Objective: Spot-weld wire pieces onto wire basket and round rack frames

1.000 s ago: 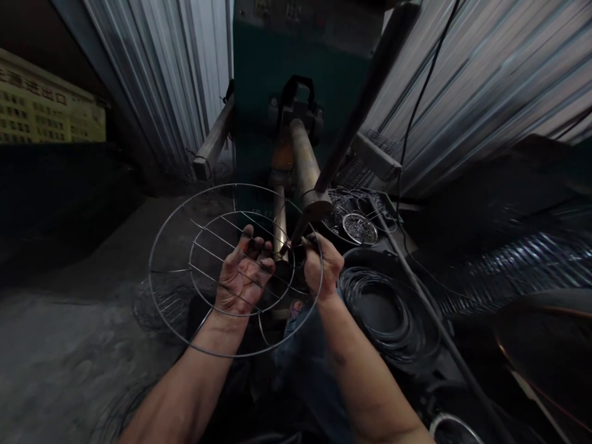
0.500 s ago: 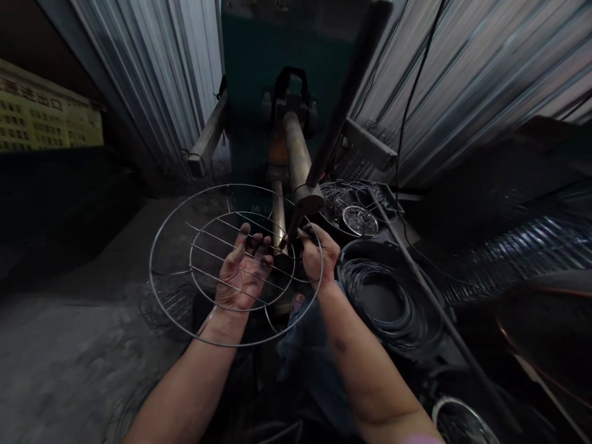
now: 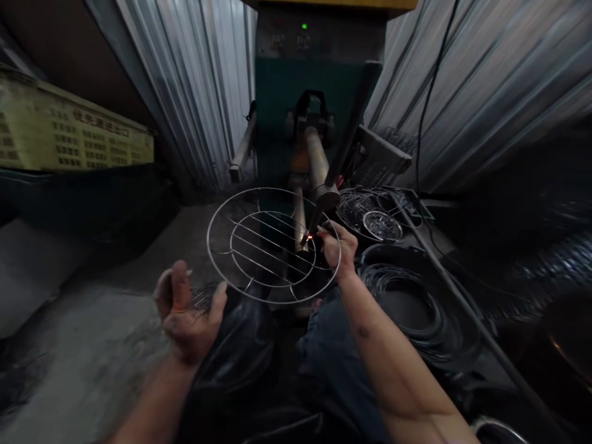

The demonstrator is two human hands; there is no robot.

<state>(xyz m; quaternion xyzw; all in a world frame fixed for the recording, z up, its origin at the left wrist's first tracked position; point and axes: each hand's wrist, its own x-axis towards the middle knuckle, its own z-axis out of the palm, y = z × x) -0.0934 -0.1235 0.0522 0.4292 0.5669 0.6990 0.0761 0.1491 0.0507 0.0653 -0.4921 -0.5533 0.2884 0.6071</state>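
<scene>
The left hand (image 3: 192, 314) is low on its side, well away from the right hand. Its fingers and thumb are spread wide, with nothing in them, and the thumb tip is just beside the near left edge of the round silver wire rack (image 3: 272, 250). The left arm is a bit blurry.

The right hand (image 3: 340, 246) is higher up. Its arm goes straight out, and its fingers bend in close together at the right side of the rack. The big outer ring goes across in front of this hand. I cannot tell just what its fingers pinch.

The rack is in the air in front of the person, tipped a little. It has a big ring, a small ring inside and thin straight wires across.

A tall green metal machine (image 3: 314, 80) stands right ahead. Its thick, dull gold round bar (image 3: 319, 160) pokes out toward the person, and a thinner gold bar (image 3: 300, 216) is under it, behind the rack's wires. A long dark slanted bar (image 3: 351, 126) comes down there too. A tiny orange glow (image 3: 309, 237) shines near the right fingers.

On the right is a fat loop of grey wire (image 3: 393, 302). A yellow plastic crate (image 3: 106, 139) sits far left.
</scene>
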